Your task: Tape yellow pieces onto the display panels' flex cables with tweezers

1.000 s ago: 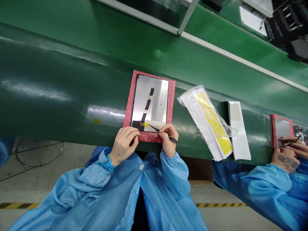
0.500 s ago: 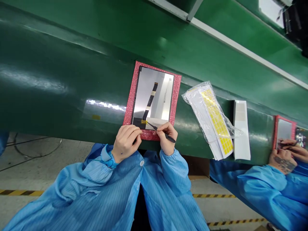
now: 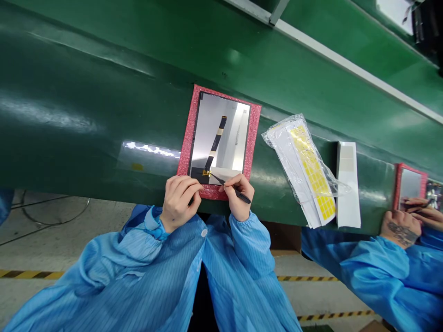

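Observation:
A display panel (image 3: 228,138) lies silvery back up on a pink bubble-wrap sheet (image 3: 187,143). A dark flex cable (image 3: 215,146) runs along it, with a small yellow tape piece (image 3: 206,173) at its lower end. My right hand (image 3: 239,196) pinches black tweezers (image 3: 230,188), their tip beside the yellow tape. My left hand (image 3: 182,200) is closed at the panel's lower left corner, fingers curled together against the edge of the panel and bubble wrap. Whatever those fingertips hold, if anything, is hidden.
To the right lie a clear plastic bag (image 3: 290,157) with yellow label sheets (image 3: 316,177) and a long white box (image 3: 349,184). Farther right, a co-worker's hands (image 3: 403,226) are over another panel (image 3: 411,184) on red wrap. A green bench (image 3: 104,124) carries everything.
The view has shifted slightly. The tweezers' tip stays by the yellow tape, and my left hand keeps its place. The co-worker's hand has moved a little to the left.

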`<state>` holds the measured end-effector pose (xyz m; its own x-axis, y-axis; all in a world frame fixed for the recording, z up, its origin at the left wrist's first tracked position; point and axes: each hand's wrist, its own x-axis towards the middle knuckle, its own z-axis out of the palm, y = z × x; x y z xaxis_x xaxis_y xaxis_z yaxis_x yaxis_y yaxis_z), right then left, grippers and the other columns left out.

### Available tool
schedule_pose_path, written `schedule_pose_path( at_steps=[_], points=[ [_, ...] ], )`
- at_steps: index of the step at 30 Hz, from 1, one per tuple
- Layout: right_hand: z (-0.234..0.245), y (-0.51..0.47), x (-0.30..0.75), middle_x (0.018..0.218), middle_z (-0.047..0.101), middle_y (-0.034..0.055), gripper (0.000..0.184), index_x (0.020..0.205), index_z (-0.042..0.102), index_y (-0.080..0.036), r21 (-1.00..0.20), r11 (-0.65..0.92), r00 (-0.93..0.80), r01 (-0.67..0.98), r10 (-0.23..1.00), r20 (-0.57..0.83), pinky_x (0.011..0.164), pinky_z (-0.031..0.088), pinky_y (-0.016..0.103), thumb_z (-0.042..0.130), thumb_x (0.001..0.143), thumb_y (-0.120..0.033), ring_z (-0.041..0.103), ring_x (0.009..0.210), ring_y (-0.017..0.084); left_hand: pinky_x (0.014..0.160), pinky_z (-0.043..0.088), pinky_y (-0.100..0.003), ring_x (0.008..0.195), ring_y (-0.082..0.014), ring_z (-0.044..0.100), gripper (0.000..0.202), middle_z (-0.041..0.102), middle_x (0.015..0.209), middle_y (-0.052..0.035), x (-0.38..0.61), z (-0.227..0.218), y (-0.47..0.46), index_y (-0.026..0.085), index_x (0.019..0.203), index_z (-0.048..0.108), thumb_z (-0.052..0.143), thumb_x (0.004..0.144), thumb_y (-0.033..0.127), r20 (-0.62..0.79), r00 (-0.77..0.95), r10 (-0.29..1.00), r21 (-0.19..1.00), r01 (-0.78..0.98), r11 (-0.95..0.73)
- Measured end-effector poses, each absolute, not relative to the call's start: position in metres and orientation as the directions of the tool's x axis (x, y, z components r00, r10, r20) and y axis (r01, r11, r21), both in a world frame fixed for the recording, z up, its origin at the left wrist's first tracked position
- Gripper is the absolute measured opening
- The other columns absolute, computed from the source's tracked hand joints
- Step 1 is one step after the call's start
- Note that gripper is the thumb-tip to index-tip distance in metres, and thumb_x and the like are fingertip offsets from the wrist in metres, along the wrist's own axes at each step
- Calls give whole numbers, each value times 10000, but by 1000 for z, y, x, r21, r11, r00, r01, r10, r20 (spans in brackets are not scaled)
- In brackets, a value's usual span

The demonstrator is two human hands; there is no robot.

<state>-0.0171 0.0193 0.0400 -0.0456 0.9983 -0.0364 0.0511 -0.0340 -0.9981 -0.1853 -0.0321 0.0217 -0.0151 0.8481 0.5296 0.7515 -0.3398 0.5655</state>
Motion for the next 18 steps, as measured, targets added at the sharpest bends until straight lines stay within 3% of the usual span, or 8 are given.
schedule_pose_path(
  at_steps=[9, 18],
  points=[
    [40, 18, -17, 582, 645, -32, 72, 703, 611, -197, -997, -37, -38, 67, 998, -40, 497, 474, 210, 580, 722, -134, 623, 520, 121, 935, 458, -436, 989, -247, 623, 239, 687, 994, -75, -184, 22, -32, 185, 1030, 660, 586, 846, 53, 499, -31, 866, 555, 779, -291],
    [38, 18, -16, 577, 631, -27, 49, 705, 608, -199, -992, -60, -45, 113, 997, -66, 491, 443, 222, 583, 727, -163, 592, 507, 120, 1017, 401, -481, 1182, -310, 559, 434, 640, 1235, -151, -182, 27, -28, 141, 1311, 601, 572, 881, 95, 383, 26, 923, 451, 867, -212]
  ],
)
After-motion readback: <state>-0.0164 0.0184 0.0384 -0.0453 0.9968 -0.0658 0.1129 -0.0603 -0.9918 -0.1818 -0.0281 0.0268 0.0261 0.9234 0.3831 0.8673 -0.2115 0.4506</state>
